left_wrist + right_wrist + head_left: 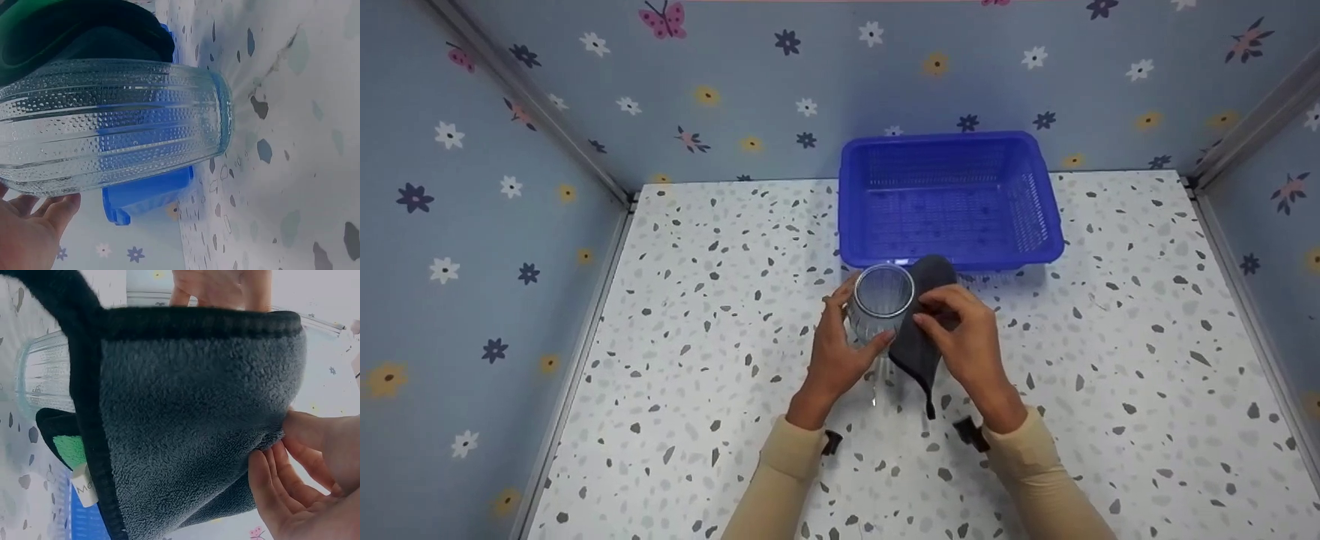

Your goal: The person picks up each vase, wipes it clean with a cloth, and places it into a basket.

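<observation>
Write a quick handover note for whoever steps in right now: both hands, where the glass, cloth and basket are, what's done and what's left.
Left hand: grip round the ribbed glass, held above the table.
Right hand: pinches the dark grey cloth against the glass's side.
Blue basket: just behind the hands, nothing visible in it.
Done: glass and cloth are in hand.
Left: probably wiping; how far it has got cannot be told.

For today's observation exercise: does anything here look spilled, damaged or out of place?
Nothing stands out. The left hand holds an intact glass, the right hand pinches a grey cloth against it, and the blue basket sits level behind.
</observation>
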### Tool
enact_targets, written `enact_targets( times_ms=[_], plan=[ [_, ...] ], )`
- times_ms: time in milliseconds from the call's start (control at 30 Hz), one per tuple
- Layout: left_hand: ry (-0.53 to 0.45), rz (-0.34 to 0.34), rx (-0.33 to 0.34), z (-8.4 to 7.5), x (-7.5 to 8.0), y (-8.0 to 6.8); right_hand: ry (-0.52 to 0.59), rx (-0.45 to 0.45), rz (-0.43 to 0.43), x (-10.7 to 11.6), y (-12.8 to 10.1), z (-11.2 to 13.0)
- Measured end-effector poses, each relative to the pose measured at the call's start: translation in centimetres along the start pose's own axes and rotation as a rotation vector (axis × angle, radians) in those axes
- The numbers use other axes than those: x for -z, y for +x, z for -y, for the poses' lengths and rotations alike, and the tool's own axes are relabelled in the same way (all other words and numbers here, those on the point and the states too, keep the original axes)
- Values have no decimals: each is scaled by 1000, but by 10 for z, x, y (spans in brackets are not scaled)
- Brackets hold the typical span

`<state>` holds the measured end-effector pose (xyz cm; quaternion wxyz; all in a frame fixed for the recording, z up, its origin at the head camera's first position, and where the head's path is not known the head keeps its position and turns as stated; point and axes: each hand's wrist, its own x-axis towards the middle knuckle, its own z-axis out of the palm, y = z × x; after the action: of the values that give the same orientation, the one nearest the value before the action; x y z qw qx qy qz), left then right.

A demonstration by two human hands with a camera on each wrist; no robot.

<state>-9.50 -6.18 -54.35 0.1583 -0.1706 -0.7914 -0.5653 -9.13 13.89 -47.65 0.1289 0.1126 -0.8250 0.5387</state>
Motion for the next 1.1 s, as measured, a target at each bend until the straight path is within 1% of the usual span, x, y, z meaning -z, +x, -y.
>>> enact_targets(
  times_ms=[167, 267, 533, 633, 867, 1000, 1100],
  plan=[
    [54, -13, 16, -2, 0, 2, -40, 5, 6, 0, 2, 0],
    [79, -8, 31, -4, 1, 2, -56, 12, 5, 0, 3, 0],
    [48, 8, 68, -5, 2, 3, -91, 24, -26, -1, 2, -2],
    [54, 4, 69, -5, 2, 3, -91, 9, -27, -1, 0, -5],
    [33, -11, 71, -5, 1, 3, -18, -60, -22, -2, -4, -19],
    [38, -7, 69, -6, 1, 2, -8, -83, -20, -3, -6, -26],
    [49, 0, 84, -6, 1, 2, -14, -98, -7, -5, -7, -33]
  ],
)
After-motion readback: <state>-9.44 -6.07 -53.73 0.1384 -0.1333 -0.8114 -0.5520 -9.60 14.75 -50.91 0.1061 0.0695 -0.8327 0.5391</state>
